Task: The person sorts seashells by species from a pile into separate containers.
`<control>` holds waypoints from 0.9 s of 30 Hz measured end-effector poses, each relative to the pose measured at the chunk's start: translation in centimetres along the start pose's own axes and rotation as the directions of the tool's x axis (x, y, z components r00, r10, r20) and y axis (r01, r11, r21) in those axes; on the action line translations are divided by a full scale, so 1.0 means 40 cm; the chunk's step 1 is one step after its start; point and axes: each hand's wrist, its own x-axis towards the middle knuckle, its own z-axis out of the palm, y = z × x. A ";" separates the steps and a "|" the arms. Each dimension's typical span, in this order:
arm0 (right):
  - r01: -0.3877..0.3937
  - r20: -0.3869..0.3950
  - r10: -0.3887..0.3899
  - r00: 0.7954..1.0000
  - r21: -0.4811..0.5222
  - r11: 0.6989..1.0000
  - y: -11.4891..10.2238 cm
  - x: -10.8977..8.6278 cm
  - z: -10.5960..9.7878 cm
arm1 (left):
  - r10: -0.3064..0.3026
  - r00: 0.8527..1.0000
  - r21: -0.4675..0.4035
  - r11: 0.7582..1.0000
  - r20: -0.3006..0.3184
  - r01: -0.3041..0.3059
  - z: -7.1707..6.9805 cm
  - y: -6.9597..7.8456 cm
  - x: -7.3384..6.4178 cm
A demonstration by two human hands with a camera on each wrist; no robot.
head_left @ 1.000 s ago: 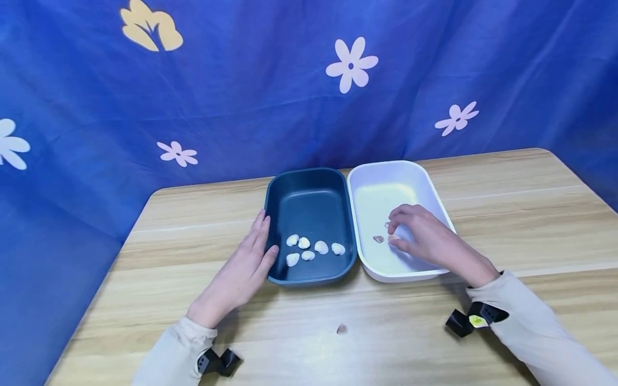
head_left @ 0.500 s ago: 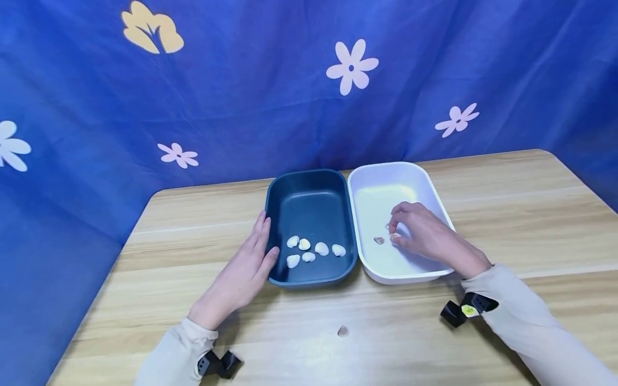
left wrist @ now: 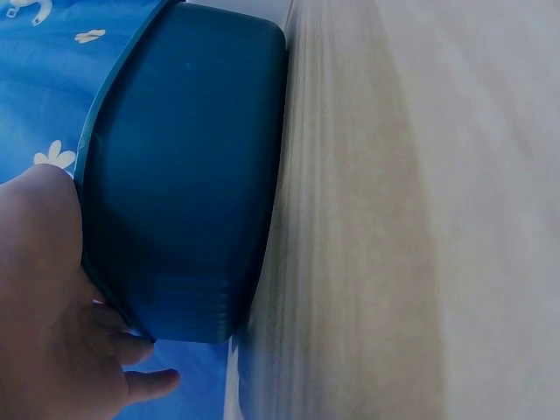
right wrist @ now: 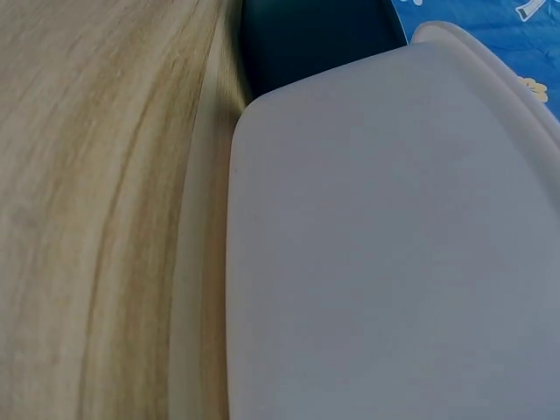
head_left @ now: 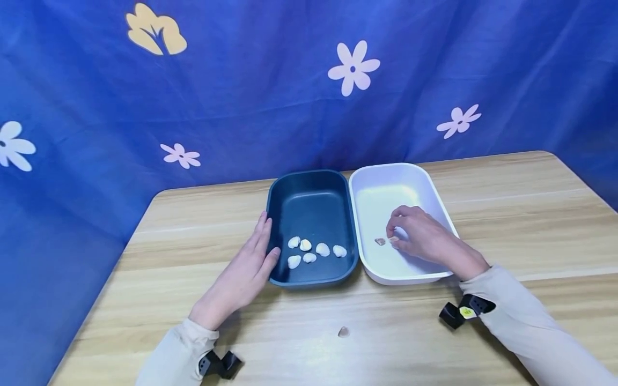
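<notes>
My left hand (head_left: 243, 268) rests its straight fingers along the left side of a dark blue tray (head_left: 314, 281); the left wrist view shows that hand at the tray's rim (left wrist: 80, 157). Several white ribbed seashells lie in the tray's near half, one seashell (head_left: 322, 249) toward its right. Inside the white tray (head_left: 367, 214), my right hand (head_left: 422, 236) has its fingers curled down, thumb and fingertips pinching a small pinkish seashell (head_left: 393, 239). Just left of them lies a brownish seashell (head_left: 380, 242). The right wrist view shows only the white tray's outer wall (right wrist: 376, 227), the hand hidden.
The two trays stand side by side at the back of the wooden table (head_left: 289, 343). One small brownish seashell (head_left: 343, 332) lies on the table in front of them. A blue curtain (head_left: 270, 96) with flower prints hangs behind the table.
My right hand has shifted slightly within the white tray, its fingers staying at the pinkish seashell. A seashell glimpsed behind the fingertips earlier is now hidden. My left hand has stayed put.
</notes>
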 end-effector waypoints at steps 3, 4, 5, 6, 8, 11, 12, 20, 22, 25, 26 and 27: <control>0.013 -0.004 -0.013 1.000 -0.006 1.000 -0.001 -0.001 0.002 | -0.001 1.000 -0.001 1.000 -0.004 0.001 0.001 0.000 -0.002; 0.014 -0.005 -0.014 1.000 -0.007 1.000 -0.001 -0.001 0.002 | -0.002 1.000 -0.003 1.000 -0.004 0.002 0.002 -0.001 -0.003; 0.014 -0.005 -0.014 1.000 -0.008 1.000 -0.001 -0.002 0.002 | -0.003 1.000 -0.005 1.000 -0.004 0.003 0.002 -0.001 -0.003; 0.015 -0.006 -0.015 1.000 -0.009 1.000 -0.001 -0.002 0.002 | -0.003 1.000 -0.006 1.000 -0.004 0.002 0.003 -0.002 -0.004; 0.018 -0.006 -0.018 1.000 -0.008 1.000 0.000 -0.002 0.003 | -0.006 1.000 -0.006 1.000 -0.005 0.006 0.004 -0.003 -0.004; 0.011 -0.004 -0.011 1.000 -0.004 1.000 0.001 -0.002 0.004 | -0.007 1.000 -0.003 1.000 -0.007 0.007 0.005 -0.003 -0.003; 0.005 -0.003 -0.005 1.000 -0.001 1.000 0.002 -0.003 0.004 | -0.006 1.000 -0.002 1.000 -0.007 0.006 0.005 -0.002 -0.002; 0.013 -0.004 -0.013 1.000 0.032 0.999 0.004 -0.003 -0.004 | 0.005 1.000 -0.003 1.000 -0.016 -0.005 0.004 -0.002 0.001; 0.032 -0.019 -0.031 0.999 0.048 0.998 0.004 0.000 -0.010 | 0.009 1.000 -0.007 1.000 -0.022 -0.009 0.004 -0.003 0.000; 0.035 -0.057 -0.031 0.998 0.074 0.997 -0.002 0.002 -0.023 | 0.014 1.000 -0.008 1.000 -0.027 -0.014 0.004 -0.005 -0.001; 0.039 -0.076 -0.033 0.997 0.080 0.996 -0.006 0.002 -0.029 | 0.010 1.000 -0.008 1.000 -0.024 -0.010 0.003 -0.006 -0.001; 0.051 -0.101 -0.043 0.994 0.084 0.995 -0.011 0.001 -0.036 | 0.008 1.000 -0.010 1.000 -0.022 -0.008 0.001 -0.005 -0.001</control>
